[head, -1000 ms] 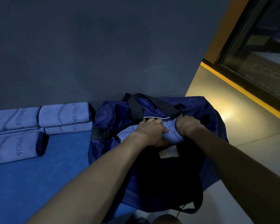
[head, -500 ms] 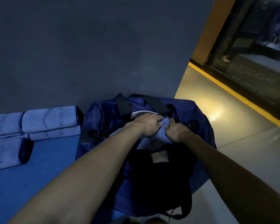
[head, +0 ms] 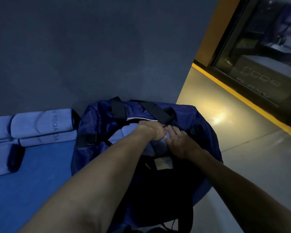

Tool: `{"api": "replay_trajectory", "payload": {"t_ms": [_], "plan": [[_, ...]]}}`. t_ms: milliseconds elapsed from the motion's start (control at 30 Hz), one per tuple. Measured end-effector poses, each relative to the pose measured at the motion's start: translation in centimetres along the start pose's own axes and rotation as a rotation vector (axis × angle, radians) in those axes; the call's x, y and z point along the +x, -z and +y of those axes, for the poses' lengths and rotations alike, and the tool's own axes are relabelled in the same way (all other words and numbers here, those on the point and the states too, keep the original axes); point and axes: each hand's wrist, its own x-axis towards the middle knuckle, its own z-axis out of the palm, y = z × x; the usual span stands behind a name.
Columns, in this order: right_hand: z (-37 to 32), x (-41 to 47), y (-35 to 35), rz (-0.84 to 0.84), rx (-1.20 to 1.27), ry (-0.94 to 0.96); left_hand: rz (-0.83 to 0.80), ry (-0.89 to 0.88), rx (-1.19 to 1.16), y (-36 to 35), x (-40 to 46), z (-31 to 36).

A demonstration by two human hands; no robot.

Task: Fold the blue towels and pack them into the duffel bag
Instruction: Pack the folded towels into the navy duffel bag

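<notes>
Head view: both my hands are inside the open navy duffel bag (head: 97,118) on the blue mat (head: 32,174). My left hand (head: 151,130) clenches a blue towel (head: 119,135) there; my right hand (head: 180,142) presses it with relaxed fingers. More folded towels (head: 42,126) lie at the mat's far-left edge.

The duffel bag (head: 97,118) is dark blue cloth with a slight sheen, probably nylon, its straps (head: 118,108) matt black webbing. At nine o'clock, folded towels (head: 42,125) look soft and napped. At three o'clock, the floor (head: 242,148) is smooth and glossy.
</notes>
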Motion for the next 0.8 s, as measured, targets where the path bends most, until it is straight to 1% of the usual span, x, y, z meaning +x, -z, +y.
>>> {"api": "replay_trajectory", "payload": {"t_ms": [67, 100, 133, 167, 200, 267, 333, 367, 433, 467, 533, 600, 633, 667, 733, 800], "plan": [[0.0, -0.1, -0.1, -0.054, 0.131, -0.016, -0.045, -0.031, -0.016, 0.3, -0.7, -0.5], [-0.3, -0.5, 0.4, -0.091, 0.180, -0.013, -0.042, -0.058, -0.017, 0.5, -1.5, -0.6], [-0.9, -0.8, 1.3, -0.111, 0.236, -0.051, -0.029, -0.089, -0.006, 0.7, -2.3, -0.6], [-1.1, -0.8, 2.3, -0.053, 0.274, -0.115, -0.012, -0.114, 0.020, 0.9, -3.4, -0.6], [-0.8, -0.8, 2.7, -0.027, 0.223, -0.132, 0.000, -0.136, 0.051, 1.1, -4.5, -0.4], [-1.1, -0.3, 4.1, -0.118, 0.280, -0.194, -0.015, -0.178, 0.101, 1.3, -6.9, -0.3], [-2.9, -0.3, 6.6, -0.157, 0.355, -0.239, 0.010, -0.218, 0.044, 1.6, -9.5, -1.0], [-4.0, -0.5, 8.1, -0.169, 0.386, -0.247, 0.074, -0.247, -0.003, 1.9, -11.1, -1.6], [-6.6, -0.8, 10.6, -0.203, 0.407, -0.224, 0.321, -0.333, -0.084, 2.6, -14.9, -3.5], [-8.0, -1.3, 12.0, -0.185, 0.410, -0.194, 0.450, -0.360, -0.140, 2.9, -17.0, -4.8], [-10.4, -1.8, 14.1, -0.020, 0.404, -0.129, 0.664, -0.363, -0.250, 3.3, -21.0, -7.9], [-13.2, -2.2, 15.6, 0.184, 0.450, -0.038, 0.785, -0.274, -0.265, 3.1, -24.5, -11.6], [-14.9, -2.3, 16.1, 0.250, 0.509, 0.045, 0.813, -0.208, -0.241, 2.7, -26.1, -13.5], [-16.7, -2.4, 16.5, 0.281, 0.566, 0.135, 0.807, -0.120, -0.208, 2.2, -27.5, -15.4], [-20.2, -2.6, 16.6, 0.297, 0.618, 0.297, 0.719, 0.109, -0.112, 1.2, -30.2, -19.0], [-22.9, -2.5, 16.3, 0.294, 0.629, 0.385, 0.591, 0.321, 0.050, 0.0, -32.5, -22.0]]}}
